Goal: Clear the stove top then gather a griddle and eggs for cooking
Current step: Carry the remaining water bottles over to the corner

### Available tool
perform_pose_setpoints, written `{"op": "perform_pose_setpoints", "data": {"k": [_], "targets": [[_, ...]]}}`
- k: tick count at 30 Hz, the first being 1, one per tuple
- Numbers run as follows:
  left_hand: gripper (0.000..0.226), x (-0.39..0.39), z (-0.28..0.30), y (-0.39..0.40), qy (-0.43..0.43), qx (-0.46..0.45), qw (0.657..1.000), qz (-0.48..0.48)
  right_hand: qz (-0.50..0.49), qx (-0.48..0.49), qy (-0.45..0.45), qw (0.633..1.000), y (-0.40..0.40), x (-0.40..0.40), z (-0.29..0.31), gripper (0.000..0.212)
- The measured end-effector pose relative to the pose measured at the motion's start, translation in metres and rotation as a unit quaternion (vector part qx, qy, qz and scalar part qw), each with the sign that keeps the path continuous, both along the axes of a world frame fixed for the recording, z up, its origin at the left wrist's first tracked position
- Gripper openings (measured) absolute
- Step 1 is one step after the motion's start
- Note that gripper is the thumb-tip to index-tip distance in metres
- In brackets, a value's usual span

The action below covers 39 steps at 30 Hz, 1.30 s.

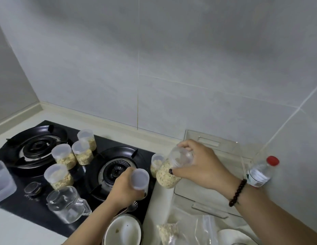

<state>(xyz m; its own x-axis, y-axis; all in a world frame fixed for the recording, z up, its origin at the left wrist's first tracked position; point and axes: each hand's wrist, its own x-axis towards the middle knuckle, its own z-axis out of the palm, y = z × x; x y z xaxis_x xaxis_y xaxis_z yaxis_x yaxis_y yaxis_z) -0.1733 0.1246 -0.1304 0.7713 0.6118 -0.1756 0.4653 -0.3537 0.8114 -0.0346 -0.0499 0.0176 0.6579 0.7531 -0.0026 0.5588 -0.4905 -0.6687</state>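
While hands grip oat jars [167, 171], bottle label [257, 176] unreadable.

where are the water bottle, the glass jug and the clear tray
water bottle [260, 172]: head view, on its labelled body
glass jug [65, 203]: head view, on its clear side wall
clear tray [207, 197]: head view, on its bare floor

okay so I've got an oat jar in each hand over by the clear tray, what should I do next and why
Probably set the tilted jar in your right hand down upright in the clear tray, then the one in your left hand. The tray sits just off the stove beside one jar already moved, and four more oat jars wait between the burners.
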Motion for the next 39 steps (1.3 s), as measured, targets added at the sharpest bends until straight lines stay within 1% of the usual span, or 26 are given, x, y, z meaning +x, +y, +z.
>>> {"op": "perform_pose_setpoints", "data": {"k": [3,8,15,17,20,25,28,31,36,39], "targets": [[0.061,0.003,-0.002,0.001,-0.010,0.003,1.000,-0.007,0.023,-0.056,-0.022,0.998,0.017,-0.010,-0.022,0.058],[0.052,0.001,-0.006,0.000,-0.013,0.025,0.999,-0.042,0.052,-0.157,-0.078,0.983,0.036,-0.014,-0.061,0.062],[0.059,-0.009,-0.024,0.004,-0.016,0.042,0.995,-0.084,0.126,-0.264,-0.171,0.941,0.056,0.001,-0.100,0.055],[0.057,-0.008,-0.031,0.003,-0.017,0.058,0.994,-0.096,0.141,-0.280,-0.191,0.930,0.061,0.004,-0.110,0.054],[0.064,-0.004,-0.041,0.001,-0.006,0.091,0.990,-0.106,0.149,-0.293,-0.202,0.923,0.066,0.006,-0.127,0.051],[0.070,0.000,-0.045,-0.003,0.004,0.127,0.985,-0.119,0.166,-0.327,-0.233,0.900,0.068,0.009,-0.145,0.055],[0.066,-0.001,-0.046,-0.007,0.024,0.145,0.981,-0.125,0.179,-0.348,-0.268,0.881,0.069,0.009,-0.144,0.054],[0.063,-0.002,-0.049,-0.011,0.064,0.178,0.972,-0.138,0.185,-0.355,-0.290,0.869,0.068,0.007,-0.143,0.048],[0.066,-0.002,-0.049,-0.014,0.100,0.169,0.971,-0.134,0.191,-0.364,-0.306,0.859,0.067,0.006,-0.141,0.044],[0.073,-0.001,-0.044,-0.016,0.114,0.157,0.970,-0.144,0.190,-0.353,-0.297,0.866,0.065,0.006,-0.139,0.045]]}}
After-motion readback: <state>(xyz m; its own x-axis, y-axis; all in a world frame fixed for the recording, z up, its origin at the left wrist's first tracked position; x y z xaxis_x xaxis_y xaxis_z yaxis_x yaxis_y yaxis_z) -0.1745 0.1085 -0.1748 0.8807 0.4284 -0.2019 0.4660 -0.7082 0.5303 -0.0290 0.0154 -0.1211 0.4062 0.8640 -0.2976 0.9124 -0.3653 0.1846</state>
